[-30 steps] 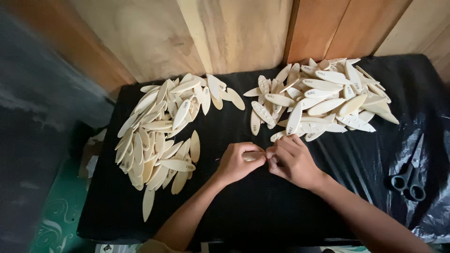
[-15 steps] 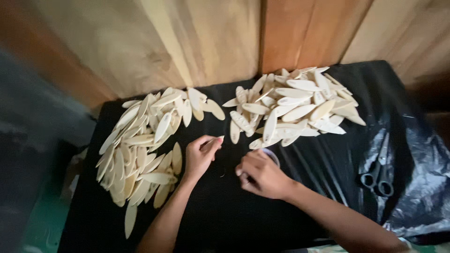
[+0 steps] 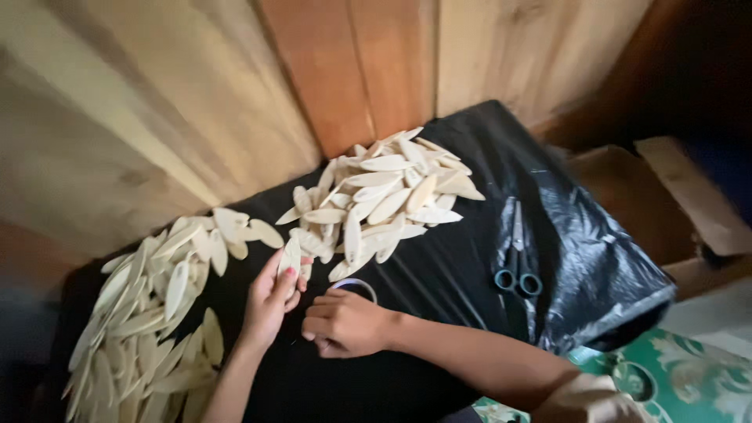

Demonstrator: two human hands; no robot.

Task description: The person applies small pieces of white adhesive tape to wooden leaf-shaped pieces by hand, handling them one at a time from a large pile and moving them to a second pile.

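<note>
Up close, the left hand [image 3: 270, 301] has its fingers curled around one pale, leaf-shaped piece [image 3: 289, 257], holding it by its lower end so the pointed tip stands up above the knuckles. The right hand [image 3: 342, 323] sits just beside it, fingers bent inward and loosely closed over a roll of clear tape [image 3: 354, 287]; whether it truly grips the roll or only rests on it cannot be told, since the fingers hide the contact.

The held piece looks thin, flat and light, probably stiff rather than floppy, and likely to snap or split if bent across its width. A pinch at the broad middle or near one end, flat sides between thumb and fingers, seems the safest hold; its smooth face may slip if taken only by the tip.

Further out, a heap of the same pale pieces [image 3: 384, 196] lies beyond the hands, and a second heap [image 3: 149, 313] spreads out on the left. Both rest on a black plastic sheet [image 3: 439, 274] that covers the table. A pair of scissors with blue handles [image 3: 517, 266] lies on the sheet well to the right of the hands. Behind everything stands a wall of wooden planks [image 3: 235, 94].
</note>
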